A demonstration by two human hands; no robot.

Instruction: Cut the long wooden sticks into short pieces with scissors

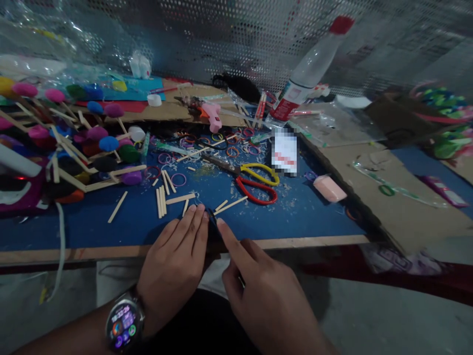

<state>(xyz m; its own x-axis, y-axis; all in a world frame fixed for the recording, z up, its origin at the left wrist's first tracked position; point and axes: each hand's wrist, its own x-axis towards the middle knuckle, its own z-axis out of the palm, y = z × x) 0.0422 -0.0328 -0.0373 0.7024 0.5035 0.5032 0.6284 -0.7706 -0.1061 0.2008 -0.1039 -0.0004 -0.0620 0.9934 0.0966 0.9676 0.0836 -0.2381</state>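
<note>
My left hand (pixel 181 246) lies with its fingers straight and together near the front edge of the blue tabletop (pixel 281 217). Whatever its fingertips press on is mostly hidden. My right hand (pixel 254 281) is closed, its index finger stretched along a thin dark blade-like tool (pixel 212 216) pointing between the hands. Most of that tool is covered, so its exact kind is unclear. Just beyond my fingertips are a flat wooden stick (pixel 180 199), several short cut pieces (pixel 161 202) and a longer thin stick (pixel 232 204). Scissors (pixel 240 172) with yellow and red handles lie partly spread behind them.
At left stands a cluster of sticks with coloured pom-poms (pixel 98 133). Behind are a pink glue gun (pixel 211 116), scattered rubber bands (pixel 232 151) and a tilted plastic bottle (pixel 306 74). Cardboard (pixel 369 177) and a pale pink block (pixel 330 188) lie at right.
</note>
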